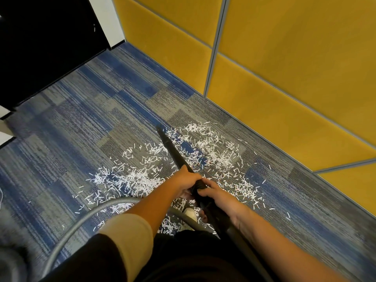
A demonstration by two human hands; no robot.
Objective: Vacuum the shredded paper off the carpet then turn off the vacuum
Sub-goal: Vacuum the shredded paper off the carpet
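Got a hose (81, 218) looping off left of the wand (172, 147), right by a shoe (190, 213), so could snag or trip. Clamping left grip (187, 183) and right grip (216, 192) round the wand. Looking at paper (213, 151) strewn both sides of the wand on the carpet (81, 119). Might clog the tip if rammed into thick clumps. Boxed in right of the wand by the wall (284, 88); loads of open carpet left.

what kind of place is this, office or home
Probably an office: patterned blue and grey carpet tiles, yellow padded wall panels with grey trim, and shredded paper strewn on the floor.
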